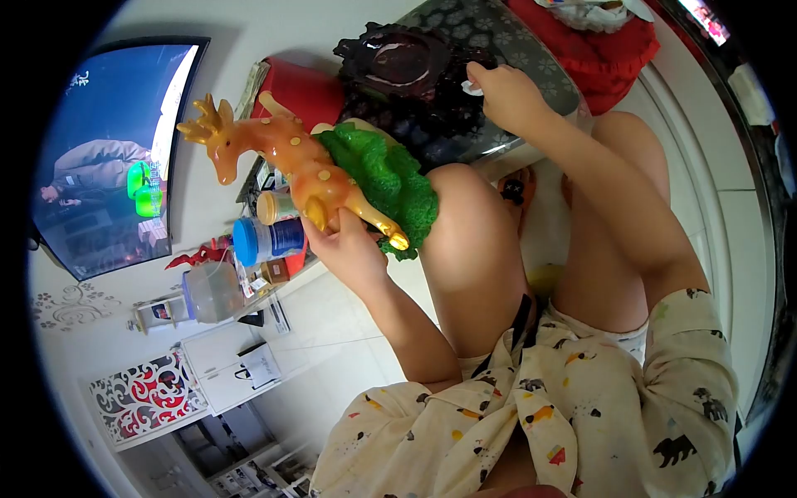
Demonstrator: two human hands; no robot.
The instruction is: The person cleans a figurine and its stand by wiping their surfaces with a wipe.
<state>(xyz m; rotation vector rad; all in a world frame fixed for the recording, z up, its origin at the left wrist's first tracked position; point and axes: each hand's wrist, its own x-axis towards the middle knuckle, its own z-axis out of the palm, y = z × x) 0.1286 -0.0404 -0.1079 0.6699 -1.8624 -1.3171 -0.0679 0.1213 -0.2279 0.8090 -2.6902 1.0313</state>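
Deer figurine (290,158), orange and gold with a green leafy base (383,178), is tilting in the air in the head view, its antlers pointing left, beside the person's knee (469,207). The left hand (350,251) is holding it from below, fingers and thumb clamping on its body. Above and to the right, the right hand (502,95) is pinching a small white wad (471,88), fingers closing together around it, near a dark ornate dish (359,62); whether hand and dish are touching, one cannot tell. The dish is resting on a dark floral table (531,62). Behind the figurine, a blue-lidded jar (270,241) is standing near a lit television (116,149).
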